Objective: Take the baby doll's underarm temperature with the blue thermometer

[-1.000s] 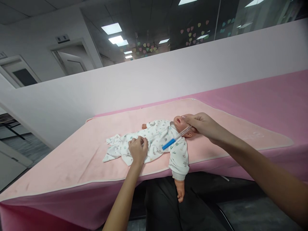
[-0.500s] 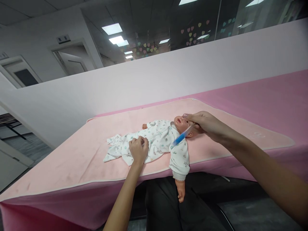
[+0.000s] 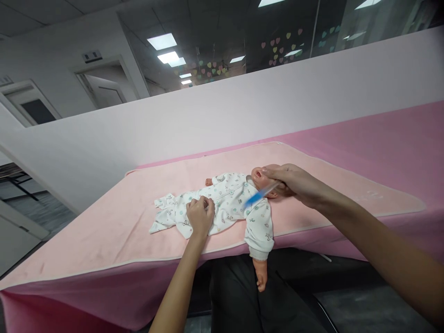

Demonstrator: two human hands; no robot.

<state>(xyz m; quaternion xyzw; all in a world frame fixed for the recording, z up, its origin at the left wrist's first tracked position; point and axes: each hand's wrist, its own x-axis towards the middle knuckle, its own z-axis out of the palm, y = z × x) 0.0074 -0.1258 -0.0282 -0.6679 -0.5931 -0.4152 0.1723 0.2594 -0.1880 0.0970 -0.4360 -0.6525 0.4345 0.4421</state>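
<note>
A baby doll (image 3: 229,199) in a white printed sleeper lies on its back on a peach mat. My left hand (image 3: 200,215) rests on the doll's lower belly with its fingers curled in; whatever they may grip is hidden. Between the fingers of my right hand (image 3: 289,180) is a slim stick with a blue end (image 3: 255,199), smeared by motion. The blue end points down and left above the doll's near shoulder. My right hand covers most of the doll's face, and its open mouth shows beside my thumb. The doll's near arm (image 3: 260,273) hangs over the table's front edge.
The peach mat (image 3: 86,240) with a white border lies on a pink-covered table (image 3: 398,134). Behind it rises a low white partition (image 3: 208,120) topped by glass with heart stickers (image 3: 213,69). My dark-trousered legs (image 3: 236,296) are under the table's front edge.
My right hand has shifted and turned slightly over the doll's face, now covering more of it. The stick's blue end has swung a little to the left and up. My left hand stays put.
</note>
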